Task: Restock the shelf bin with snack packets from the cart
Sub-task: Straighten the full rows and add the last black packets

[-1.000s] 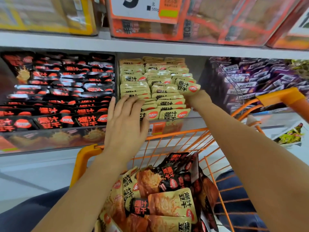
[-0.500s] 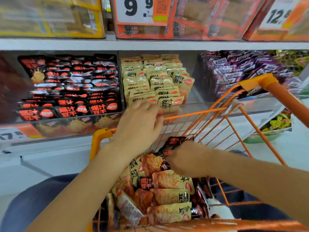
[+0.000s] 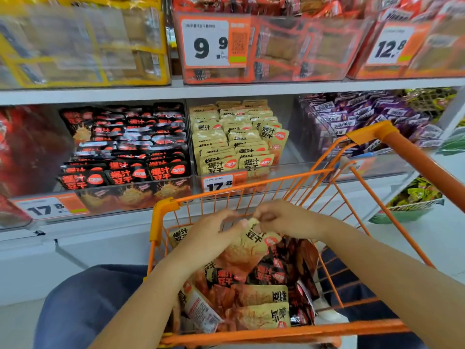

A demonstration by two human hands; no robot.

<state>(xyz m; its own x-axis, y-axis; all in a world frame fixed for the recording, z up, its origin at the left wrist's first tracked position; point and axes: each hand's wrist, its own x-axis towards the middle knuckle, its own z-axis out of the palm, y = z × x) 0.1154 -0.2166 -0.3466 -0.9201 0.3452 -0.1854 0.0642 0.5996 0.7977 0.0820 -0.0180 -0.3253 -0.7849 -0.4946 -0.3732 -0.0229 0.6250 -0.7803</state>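
Observation:
An orange wire cart (image 3: 254,187) stands in front of the shelf, filled with tan and black snack packets (image 3: 256,295). Over the cart, my left hand (image 3: 211,233) and my right hand (image 3: 279,217) both pinch the top of one tan snack packet (image 3: 251,244), lifted slightly above the pile. On the middle shelf, the clear bin of tan packets (image 3: 236,144) sits straight ahead, with empty room at its right side.
A bin of black packets (image 3: 125,149) lies left of the tan bin, and a bin of purple packets (image 3: 364,119) lies right. Price tags hang on the shelf edge (image 3: 217,183). The upper shelf carries boxed goods (image 3: 276,46). My dark trouser legs show under the cart.
My left hand came down from the shelf bin into the cart. My right hand rose out of the pile with a tan packet, and both hands now meet on it.

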